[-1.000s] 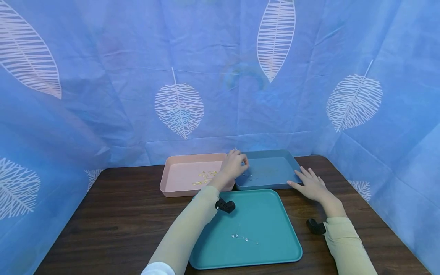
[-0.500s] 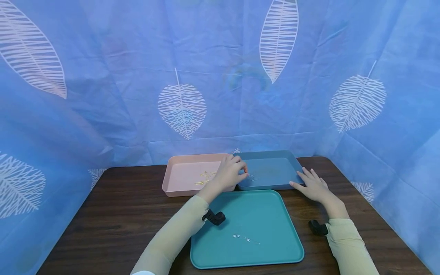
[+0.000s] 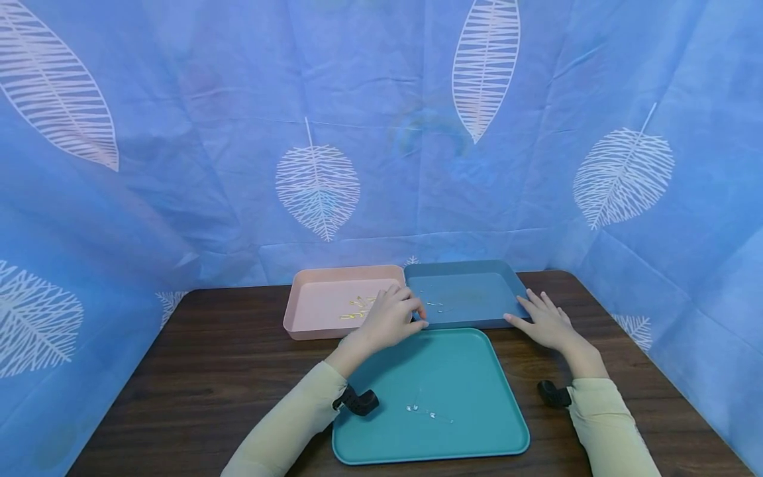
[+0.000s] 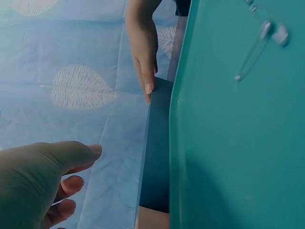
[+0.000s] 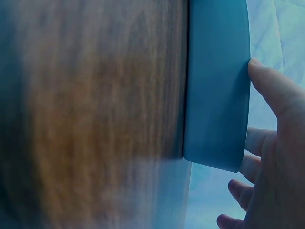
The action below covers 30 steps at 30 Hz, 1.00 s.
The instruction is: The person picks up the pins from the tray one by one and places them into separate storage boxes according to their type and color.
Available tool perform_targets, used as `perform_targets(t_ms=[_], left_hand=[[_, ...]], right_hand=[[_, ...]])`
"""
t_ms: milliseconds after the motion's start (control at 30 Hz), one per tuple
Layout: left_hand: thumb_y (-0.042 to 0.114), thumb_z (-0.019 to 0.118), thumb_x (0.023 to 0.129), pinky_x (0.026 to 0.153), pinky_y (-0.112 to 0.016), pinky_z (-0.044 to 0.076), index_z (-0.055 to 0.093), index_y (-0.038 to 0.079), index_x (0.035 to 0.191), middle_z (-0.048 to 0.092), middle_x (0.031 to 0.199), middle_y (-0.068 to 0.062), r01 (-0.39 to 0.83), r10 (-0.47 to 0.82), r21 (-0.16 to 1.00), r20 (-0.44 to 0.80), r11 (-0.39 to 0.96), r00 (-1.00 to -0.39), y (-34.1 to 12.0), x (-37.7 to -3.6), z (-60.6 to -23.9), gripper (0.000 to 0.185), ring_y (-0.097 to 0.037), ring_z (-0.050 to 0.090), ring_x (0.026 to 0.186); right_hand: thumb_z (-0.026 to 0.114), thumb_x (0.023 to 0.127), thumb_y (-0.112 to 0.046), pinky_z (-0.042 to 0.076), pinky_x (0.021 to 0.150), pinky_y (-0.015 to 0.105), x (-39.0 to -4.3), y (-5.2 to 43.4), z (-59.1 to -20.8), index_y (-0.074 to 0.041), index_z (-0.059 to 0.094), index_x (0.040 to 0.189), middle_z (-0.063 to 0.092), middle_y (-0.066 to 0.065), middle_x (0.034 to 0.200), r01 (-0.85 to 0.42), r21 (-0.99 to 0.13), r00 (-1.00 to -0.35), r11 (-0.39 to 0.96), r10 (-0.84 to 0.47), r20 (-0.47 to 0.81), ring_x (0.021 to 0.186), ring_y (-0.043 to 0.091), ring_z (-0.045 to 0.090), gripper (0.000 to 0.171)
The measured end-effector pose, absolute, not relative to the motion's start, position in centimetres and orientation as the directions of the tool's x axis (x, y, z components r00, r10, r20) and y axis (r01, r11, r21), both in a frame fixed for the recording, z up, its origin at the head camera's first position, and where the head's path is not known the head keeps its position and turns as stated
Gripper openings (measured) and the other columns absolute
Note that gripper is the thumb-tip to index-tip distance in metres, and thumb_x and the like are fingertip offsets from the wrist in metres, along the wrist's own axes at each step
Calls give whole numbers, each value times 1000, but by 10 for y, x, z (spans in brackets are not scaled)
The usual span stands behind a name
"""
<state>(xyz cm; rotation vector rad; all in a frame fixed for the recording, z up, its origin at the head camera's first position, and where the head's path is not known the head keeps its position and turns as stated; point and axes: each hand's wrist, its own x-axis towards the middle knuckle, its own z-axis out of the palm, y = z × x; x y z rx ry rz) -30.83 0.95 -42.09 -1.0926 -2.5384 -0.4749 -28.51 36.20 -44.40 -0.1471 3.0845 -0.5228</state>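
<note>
Two hands: left hand [image 3: 390, 318] loosely curled, holding nothing; right hand [image 3: 545, 321] flat, touching blue tray [image 3: 477, 295]. Only left wrist view resolves safety pin [image 4: 259, 45] on teal tray [image 3: 471, 404]. No legible writing.

The head view looks forward and down from the near side over the whole surface [image 3: 197, 358], with the blue tray [image 3: 471, 295] at the far middle. The left wrist view sits very low and close beside the teal tray [image 4: 238, 143], facing far. The right wrist view is close against the blue tray's wall [image 5: 217, 86]. All three share that blue tray.
</note>
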Motion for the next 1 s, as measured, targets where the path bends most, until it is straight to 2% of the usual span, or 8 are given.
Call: perform_targets(t_ms=[200, 400, 667, 1000], left_hand=[[37, 73, 87, 72, -25, 28, 70, 27, 92, 60, 94, 8, 775, 669, 216, 402, 594, -625, 4, -301, -430, 11, -10, 38, 79], [33, 75, 86, 73, -25, 32, 71, 27, 94, 63, 96, 5, 790, 698, 273, 369, 549, -613, 1, -294, -437, 11, -10, 43, 82], [27, 74, 87, 79, -24, 35, 72, 27, 100, 60, 100, 6, 778, 754, 340, 234, 528, -614, -2, -288, -443, 14, -8, 44, 92], [17, 71, 87, 79, -22, 29, 74, 33, 102, 58, 103, 9, 825, 870, 328, 14, 461, -492, -4, -280, -441, 22, -5, 38, 89]], right_hand=[[50, 95, -57, 10, 108, 77, -285, 362, -443, 4, 31, 150, 18, 33, 156, -93, -328, -995, 940, -95, 9, 144, 54, 10, 84], [50, 95, -57, 10, 107, 77, -284, 362, -443, 4, 31, 150, 17, 33, 156, -92, -332, -995, 939, -95, 7, 144, 55, 8, 84], [50, 95, -57, 9, 108, 77, -284, 361, -443, 4, 30, 150, 17, 33, 157, -88, -337, -996, 938, -92, 3, 144, 54, 9, 84], [49, 95, -57, 10, 107, 77, -285, 361, -444, 4, 30, 150, 16, 33, 157, -90, -332, -996, 939, -94, 5, 144, 55, 9, 84]])
